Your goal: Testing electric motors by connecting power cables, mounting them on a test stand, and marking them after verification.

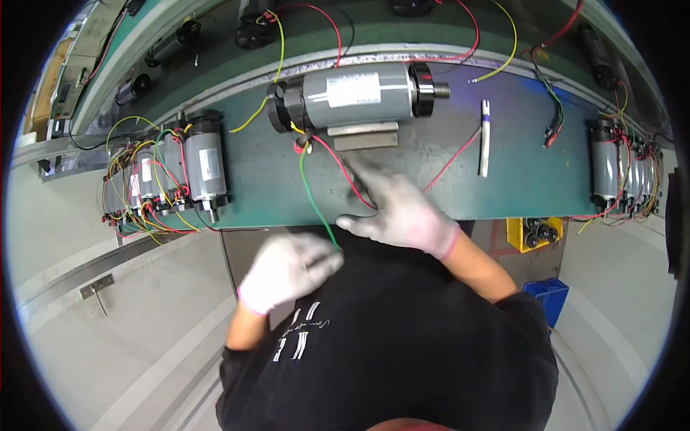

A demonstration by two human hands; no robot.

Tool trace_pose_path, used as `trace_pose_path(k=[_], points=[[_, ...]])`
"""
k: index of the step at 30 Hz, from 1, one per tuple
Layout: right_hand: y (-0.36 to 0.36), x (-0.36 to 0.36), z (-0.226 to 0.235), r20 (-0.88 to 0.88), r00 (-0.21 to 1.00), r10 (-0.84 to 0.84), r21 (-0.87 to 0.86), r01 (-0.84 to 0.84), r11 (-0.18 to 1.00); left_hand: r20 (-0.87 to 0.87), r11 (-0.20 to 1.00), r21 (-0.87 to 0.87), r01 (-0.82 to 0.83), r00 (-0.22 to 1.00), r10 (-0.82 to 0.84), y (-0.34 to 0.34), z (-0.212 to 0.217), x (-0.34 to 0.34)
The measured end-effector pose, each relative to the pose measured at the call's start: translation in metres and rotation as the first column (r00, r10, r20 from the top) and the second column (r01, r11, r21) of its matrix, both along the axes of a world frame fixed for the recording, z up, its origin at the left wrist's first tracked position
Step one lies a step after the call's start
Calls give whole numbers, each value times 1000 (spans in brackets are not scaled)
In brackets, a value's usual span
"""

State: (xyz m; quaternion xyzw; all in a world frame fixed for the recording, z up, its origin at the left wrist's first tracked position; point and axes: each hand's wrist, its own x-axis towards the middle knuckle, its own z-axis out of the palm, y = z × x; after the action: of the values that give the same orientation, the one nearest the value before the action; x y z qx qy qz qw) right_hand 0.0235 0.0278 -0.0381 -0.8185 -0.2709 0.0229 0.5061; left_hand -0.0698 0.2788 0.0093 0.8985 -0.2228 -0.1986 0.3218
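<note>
A grey cylindrical electric motor (392,97) with black end caps and a threaded shaft lies across the bench in front of me, with a metal block (365,140) at its near side. Green and red leads come from its left end. My left hand (287,269), in a white glove, is closed with the end of the green wire (313,197) pinched at its fingertips. My right hand (402,212), also gloved, has its fingers stretched toward the motor and its thumb apart. The red wire (338,159) passes beneath this hand and comes out toward a white marker pen (484,144).
Several wired motors stand in a row at the left (207,165) and another row at the right (606,165). Behind a metal rail, more motors (255,29) and loose leads lie. A yellow bin (514,233) with black parts and a blue bin (552,298) sit below the bench's right side.
</note>
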Motion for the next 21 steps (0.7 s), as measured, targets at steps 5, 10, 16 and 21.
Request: trace_pose_path(k=[5,10,16,21], points=[[-67,-20,36,-620,685,382,156,-369,916,785,979,44,200,599,-158,-35,70,96],[-184,16,76,-439,798,412,-174,-526,833,328,715,19,699,671,-665,-125,-5,66],[-334,97,-23,596,796,106,-764,521,381,427,641,21,767,573,-700,-230,-10,37],[-328,102,-11,503,850,156,-712,305,633,-125,677,-732,-80,992,-19,-226,-8,80]])
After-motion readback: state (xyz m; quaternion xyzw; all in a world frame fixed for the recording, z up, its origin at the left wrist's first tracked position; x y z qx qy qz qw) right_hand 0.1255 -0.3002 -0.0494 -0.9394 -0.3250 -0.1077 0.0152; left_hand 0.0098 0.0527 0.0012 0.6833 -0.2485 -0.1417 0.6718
